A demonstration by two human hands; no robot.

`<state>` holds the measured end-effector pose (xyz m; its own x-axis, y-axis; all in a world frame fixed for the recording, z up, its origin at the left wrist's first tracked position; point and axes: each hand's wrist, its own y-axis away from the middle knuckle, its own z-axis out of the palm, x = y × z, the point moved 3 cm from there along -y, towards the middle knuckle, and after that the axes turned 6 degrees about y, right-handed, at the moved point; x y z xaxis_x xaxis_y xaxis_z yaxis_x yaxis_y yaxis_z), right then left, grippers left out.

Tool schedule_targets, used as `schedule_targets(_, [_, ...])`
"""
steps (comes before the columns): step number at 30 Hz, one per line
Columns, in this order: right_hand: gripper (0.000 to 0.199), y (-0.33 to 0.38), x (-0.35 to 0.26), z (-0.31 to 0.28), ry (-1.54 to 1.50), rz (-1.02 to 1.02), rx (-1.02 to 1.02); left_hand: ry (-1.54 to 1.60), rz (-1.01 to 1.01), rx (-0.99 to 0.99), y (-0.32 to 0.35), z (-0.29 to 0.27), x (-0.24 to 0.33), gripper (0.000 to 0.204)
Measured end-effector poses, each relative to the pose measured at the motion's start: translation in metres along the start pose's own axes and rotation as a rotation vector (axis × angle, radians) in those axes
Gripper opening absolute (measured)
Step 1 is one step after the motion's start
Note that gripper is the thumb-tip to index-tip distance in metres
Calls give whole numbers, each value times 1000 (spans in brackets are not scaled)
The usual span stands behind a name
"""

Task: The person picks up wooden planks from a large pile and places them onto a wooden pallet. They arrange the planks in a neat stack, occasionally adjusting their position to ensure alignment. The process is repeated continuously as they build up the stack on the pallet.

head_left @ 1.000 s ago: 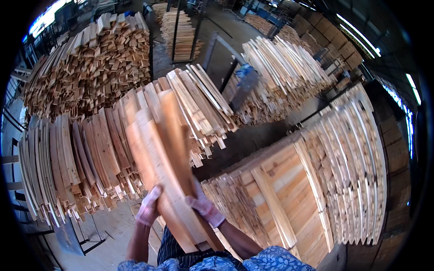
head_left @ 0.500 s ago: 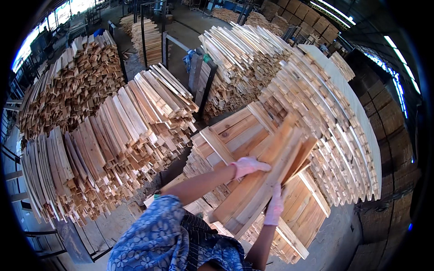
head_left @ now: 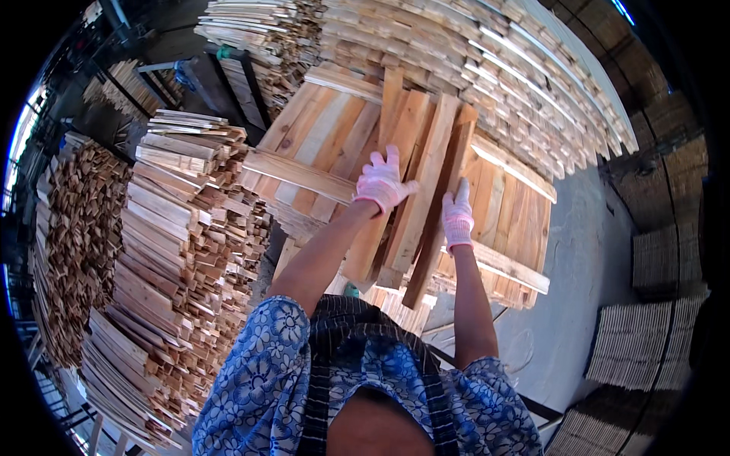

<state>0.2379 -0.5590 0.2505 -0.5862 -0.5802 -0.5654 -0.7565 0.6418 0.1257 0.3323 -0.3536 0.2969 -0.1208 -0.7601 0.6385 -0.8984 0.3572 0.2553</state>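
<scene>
Both my hands wear pale pink gloves. My left hand (head_left: 382, 182) lies flat with fingers spread on a bundle of long wooden slats (head_left: 417, 190). My right hand (head_left: 457, 216) presses against the right edge of the same bundle. The slats rest slanted on a flat stack of boards (head_left: 319, 129) that has a cross batten (head_left: 298, 173) running over it. The lower ends of the slats stick out past the stack's near edge.
A tall pile of cut slats (head_left: 179, 251) stands to the left, with rougher offcuts (head_left: 72, 235) beyond it. Rows of stacked slats (head_left: 517, 83) curve across the back right. Concrete floor (head_left: 578, 289) shows at the right, with thin bundled sheets (head_left: 642, 342) beside it.
The view has swung from the left pile to the board stack. The slats I carried upright now lie on that stack, with both hands on top of them.
</scene>
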Motion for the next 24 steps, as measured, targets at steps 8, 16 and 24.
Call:
schedule_targets(8, [58,24,-53,-52,-142,-200,135,184,-70,-22,-16,-13,-41,97])
schedule_targets(16, [86,5,-138,-20,585,-140,-72,337,94,198,-41,-87,-123,96])
schedule_targets(24, [105,9,-127,5,508,52,-16,-127,-63,164,-123,-178,-177,88])
